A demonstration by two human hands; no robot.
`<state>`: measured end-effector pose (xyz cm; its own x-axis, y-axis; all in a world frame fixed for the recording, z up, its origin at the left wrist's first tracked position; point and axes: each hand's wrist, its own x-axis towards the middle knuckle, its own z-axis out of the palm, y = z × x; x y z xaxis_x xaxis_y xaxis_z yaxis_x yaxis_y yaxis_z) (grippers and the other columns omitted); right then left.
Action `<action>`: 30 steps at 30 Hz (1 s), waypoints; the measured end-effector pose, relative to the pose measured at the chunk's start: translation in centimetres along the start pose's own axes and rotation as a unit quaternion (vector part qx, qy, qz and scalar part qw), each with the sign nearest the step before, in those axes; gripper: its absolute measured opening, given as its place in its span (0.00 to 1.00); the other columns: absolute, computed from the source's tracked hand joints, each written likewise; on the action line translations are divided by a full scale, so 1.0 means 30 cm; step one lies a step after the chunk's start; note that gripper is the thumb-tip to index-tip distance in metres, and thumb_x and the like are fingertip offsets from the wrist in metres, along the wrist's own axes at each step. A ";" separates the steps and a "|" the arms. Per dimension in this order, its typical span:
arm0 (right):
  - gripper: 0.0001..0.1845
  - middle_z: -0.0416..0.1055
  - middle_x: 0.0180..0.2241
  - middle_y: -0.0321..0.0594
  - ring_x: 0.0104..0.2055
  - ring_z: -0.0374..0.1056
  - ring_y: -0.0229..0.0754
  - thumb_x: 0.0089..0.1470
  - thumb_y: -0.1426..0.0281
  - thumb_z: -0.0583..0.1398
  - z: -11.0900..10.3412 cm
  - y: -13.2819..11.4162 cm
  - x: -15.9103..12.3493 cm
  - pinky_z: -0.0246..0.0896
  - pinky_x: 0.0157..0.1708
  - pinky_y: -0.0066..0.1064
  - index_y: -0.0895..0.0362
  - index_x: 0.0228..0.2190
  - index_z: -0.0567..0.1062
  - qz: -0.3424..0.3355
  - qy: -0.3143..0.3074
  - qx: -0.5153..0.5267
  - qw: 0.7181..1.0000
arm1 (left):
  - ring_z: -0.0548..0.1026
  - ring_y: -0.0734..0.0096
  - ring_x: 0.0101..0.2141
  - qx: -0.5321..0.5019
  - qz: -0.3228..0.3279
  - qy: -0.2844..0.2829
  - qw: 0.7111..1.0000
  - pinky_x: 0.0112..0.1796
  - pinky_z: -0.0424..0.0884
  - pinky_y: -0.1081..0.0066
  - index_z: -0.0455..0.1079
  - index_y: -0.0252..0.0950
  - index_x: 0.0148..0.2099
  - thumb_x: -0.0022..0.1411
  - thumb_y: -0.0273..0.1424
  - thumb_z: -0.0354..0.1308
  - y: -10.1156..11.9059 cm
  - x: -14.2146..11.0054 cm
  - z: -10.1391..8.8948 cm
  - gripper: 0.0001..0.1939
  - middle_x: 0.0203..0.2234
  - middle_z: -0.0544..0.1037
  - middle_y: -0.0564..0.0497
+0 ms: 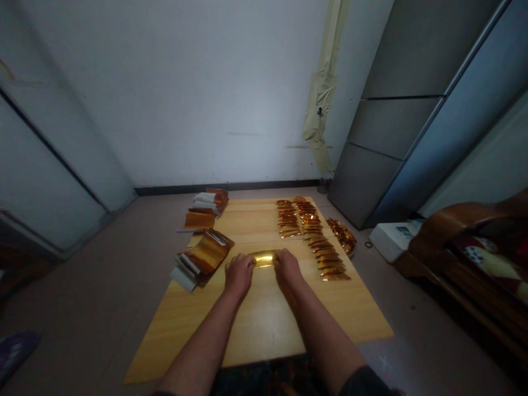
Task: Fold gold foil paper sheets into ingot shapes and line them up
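Note:
A shiny gold foil sheet (264,259) is stretched between my hands over the middle of the wooden table, curved across its width. My left hand (240,271) has its fingers closed on the sheet's left end. At the opposite end, my right hand (287,266) pinches the sheet in the same way. To the left lies a loose stack of gold-and-white paper sheets (210,251), some fanned out. Rows of folded gold foil pieces (328,256) overlap one another on the right side of the table.
More paper stacks (199,219) lie at the table's (264,330) far left edge. A pile of gold pieces (342,236) sits beyond the right edge. Beside it are a white box (394,241), a carved wooden seat (437,286) and a grey refrigerator (383,121). A wall stands behind.

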<state>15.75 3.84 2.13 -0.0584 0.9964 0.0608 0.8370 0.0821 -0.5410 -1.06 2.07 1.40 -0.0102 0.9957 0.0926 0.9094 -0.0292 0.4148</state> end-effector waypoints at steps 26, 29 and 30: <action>0.14 0.70 0.40 0.46 0.41 0.69 0.46 0.54 0.64 0.58 0.013 -0.097 0.012 0.56 0.38 0.33 0.56 0.41 0.74 0.072 0.016 -0.131 0.989 | 0.71 0.63 0.43 -0.009 -0.017 0.017 1.000 0.42 0.61 0.65 0.76 0.41 0.37 0.63 0.34 0.52 0.026 -0.007 -0.017 0.10 0.37 0.77 0.49; 0.17 0.70 0.41 0.48 0.43 0.70 0.49 0.53 0.62 0.59 0.035 -0.109 0.021 0.58 0.39 0.35 0.57 0.42 0.73 0.087 0.033 -0.145 0.985 | 0.71 0.63 0.43 0.008 -0.024 0.021 0.999 0.41 0.60 0.66 0.75 0.41 0.37 0.63 0.34 0.53 0.033 -0.006 -0.014 0.10 0.37 0.76 0.49; 0.17 0.70 0.41 0.48 0.43 0.70 0.49 0.53 0.62 0.59 0.038 -0.108 0.023 0.58 0.39 0.35 0.57 0.42 0.74 0.090 0.033 -0.146 0.985 | 0.71 0.63 0.43 0.011 -0.025 0.023 0.999 0.41 0.60 0.66 0.75 0.41 0.37 0.63 0.34 0.53 0.033 -0.006 -0.012 0.09 0.37 0.76 0.49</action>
<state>12.38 4.29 2.97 0.1328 0.9901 0.0452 0.9517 -0.1146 -0.2848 -0.31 1.84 2.13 -0.0742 0.9907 0.1142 0.9165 0.0226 0.3994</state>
